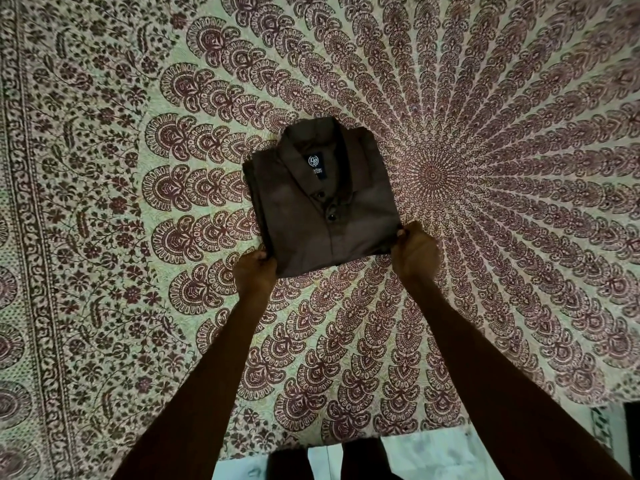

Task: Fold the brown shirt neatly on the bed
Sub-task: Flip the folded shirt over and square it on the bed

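Brown shirt (322, 202) already a compact collar-up rectangle on the bedspread (104, 168) just beside its mandala centre, left hand (255, 268) and right hand (414, 249) pinching near corners; only final straightening seems left.

flat bedspread (104, 202) all around shirt (322, 202)

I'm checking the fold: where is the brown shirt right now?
In the head view the brown shirt lies folded mid-frame on the patterned bedspread, just left of its round centre motif; the left hand and right hand grip its near corners.
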